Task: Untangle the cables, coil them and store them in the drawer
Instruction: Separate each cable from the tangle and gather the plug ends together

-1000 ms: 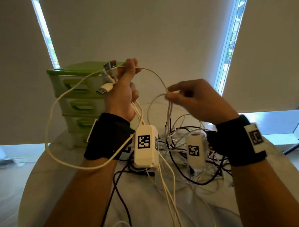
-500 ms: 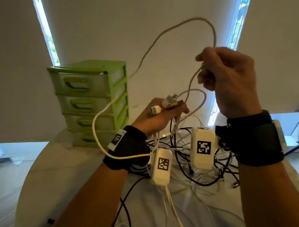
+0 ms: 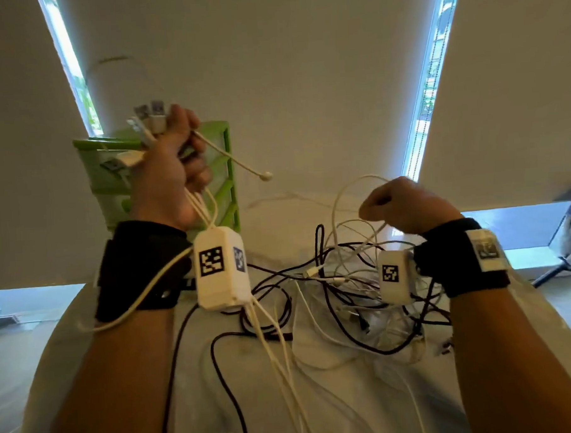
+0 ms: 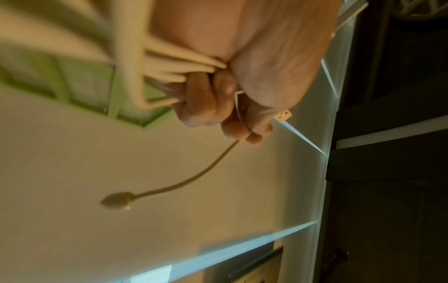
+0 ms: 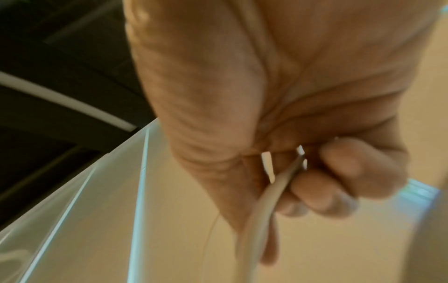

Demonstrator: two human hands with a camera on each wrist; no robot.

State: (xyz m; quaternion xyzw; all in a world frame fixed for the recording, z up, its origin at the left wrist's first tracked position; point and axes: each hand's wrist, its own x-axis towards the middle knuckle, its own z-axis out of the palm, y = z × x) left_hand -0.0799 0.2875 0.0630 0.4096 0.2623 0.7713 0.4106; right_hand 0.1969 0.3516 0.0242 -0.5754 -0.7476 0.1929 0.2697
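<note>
My left hand [image 3: 174,168] is raised in front of the green drawer unit [image 3: 223,173] and grips a bundle of white cables [image 3: 200,207]. Their USB plugs [image 3: 149,116] stick up above the fist, and one short end with a small plug [image 3: 266,176] juts out to the right. The left wrist view shows the cables [image 4: 179,67] squeezed inside the fist [image 4: 218,107]. My right hand [image 3: 404,204] hovers lower over the tangled pile of black and white cables [image 3: 353,298] on the table, fingers curled round a white cable [image 5: 266,193] that loops up from the pile.
The green drawer unit stands at the table's back left with its drawers closed. The round white table [image 3: 400,401] carries loose cables trailing toward its near edge. Behind are pale blinds with bright window slits [image 3: 432,79].
My left hand rose from waist height to in front of the drawers with its cables. My right hand dropped from high up to just above the pile.
</note>
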